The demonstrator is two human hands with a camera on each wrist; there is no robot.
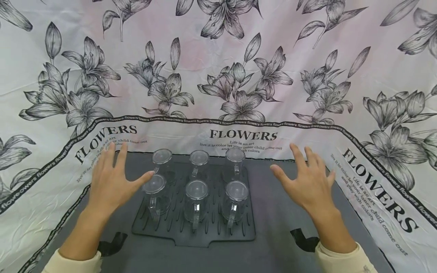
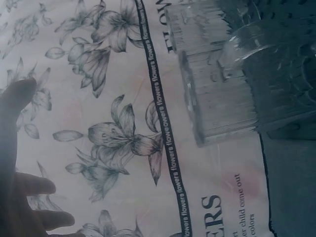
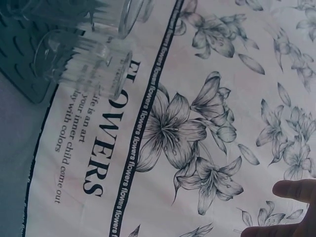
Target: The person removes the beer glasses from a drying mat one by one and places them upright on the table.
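Several clear glass mugs stand upside down in two rows on a dark ridged drying mat [image 1: 191,240]. In the front row are a left mug [image 1: 158,199], a middle mug [image 1: 197,195] and a right mug [image 1: 236,195], handles toward me. My left hand [image 1: 110,180], fingers spread, is beside the front left mug; its thumb overlaps that mug's edge in the head view, and I cannot tell whether they touch. Off to the right of the mat, my right hand [image 1: 308,182] is held with fingers spread and nothing in it. The left wrist view shows a mug [image 2: 217,84] close up.
A grey table top [image 1: 273,227] lies under the mat. Behind and at both sides hangs a white cloth [image 1: 239,83] with printed lilies and lettering. Dark straps [image 1: 304,240] show near both wrists. In the right wrist view, a mug [image 3: 84,64] stands near the mat's corner.
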